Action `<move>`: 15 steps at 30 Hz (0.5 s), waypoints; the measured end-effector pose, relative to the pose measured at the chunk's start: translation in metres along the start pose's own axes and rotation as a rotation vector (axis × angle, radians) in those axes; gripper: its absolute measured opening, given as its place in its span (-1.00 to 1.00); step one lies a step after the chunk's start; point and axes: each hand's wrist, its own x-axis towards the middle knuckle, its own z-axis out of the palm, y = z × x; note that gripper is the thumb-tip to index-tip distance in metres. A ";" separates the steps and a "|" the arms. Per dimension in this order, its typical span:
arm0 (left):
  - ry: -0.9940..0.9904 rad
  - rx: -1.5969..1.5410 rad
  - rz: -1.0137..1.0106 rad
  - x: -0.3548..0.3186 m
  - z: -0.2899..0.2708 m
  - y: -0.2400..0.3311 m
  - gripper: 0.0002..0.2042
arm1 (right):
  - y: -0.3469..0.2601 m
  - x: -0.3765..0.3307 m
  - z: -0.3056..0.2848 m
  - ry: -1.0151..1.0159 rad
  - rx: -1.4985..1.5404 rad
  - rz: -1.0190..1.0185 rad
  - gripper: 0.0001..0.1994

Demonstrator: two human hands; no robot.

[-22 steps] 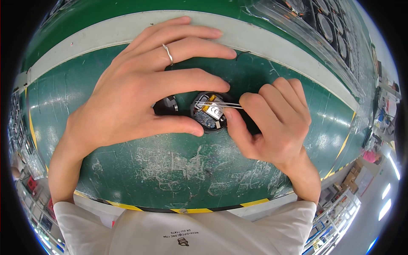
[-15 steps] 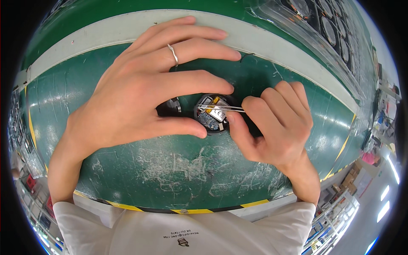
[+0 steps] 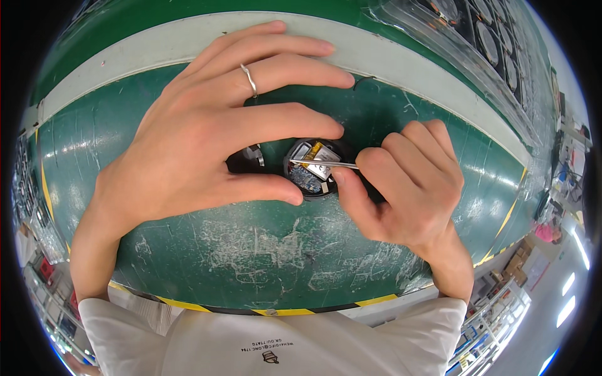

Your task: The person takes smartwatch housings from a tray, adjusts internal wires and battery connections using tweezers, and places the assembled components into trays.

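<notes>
Tweezers [image 3: 323,163] have closed over the round device [image 3: 306,180] since earlier.

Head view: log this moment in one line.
left hand: curved around round black device | right hand: pinching metal tweezers | tweezers: over device's open face

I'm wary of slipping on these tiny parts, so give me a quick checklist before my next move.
1. Round black housing steadied: ok, left hand has index finger and thumb at opposite edges; how firmly, cannot tell.
2. Tweezers in hand: ok, pinched between right hand thumb and index finger.
3. Tweezer tips over the housing: ok, near its left side.
4. Tips gripping something: cannot tell, too small.
5. Inside of housing exposed: ok, circuit board and silver pack both show.
6. Black part beside it fully in view: not ok, left hand partly covers it.
</notes>
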 end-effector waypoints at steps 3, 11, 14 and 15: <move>-0.007 0.001 -0.003 0.000 -0.001 0.001 -0.43 | 0.001 0.000 0.000 -0.007 0.045 0.010 -0.77; -0.018 0.003 -0.013 0.000 -0.001 0.001 -0.43 | 0.004 0.001 -0.005 -0.050 0.176 0.087 -0.79; -0.019 0.002 -0.013 0.001 -0.002 0.002 -0.43 | 0.004 0.002 -0.008 -0.075 0.206 0.113 -0.79; -0.020 0.004 -0.011 0.001 -0.002 0.002 -0.43 | 0.005 0.002 -0.008 -0.087 0.220 0.125 -0.79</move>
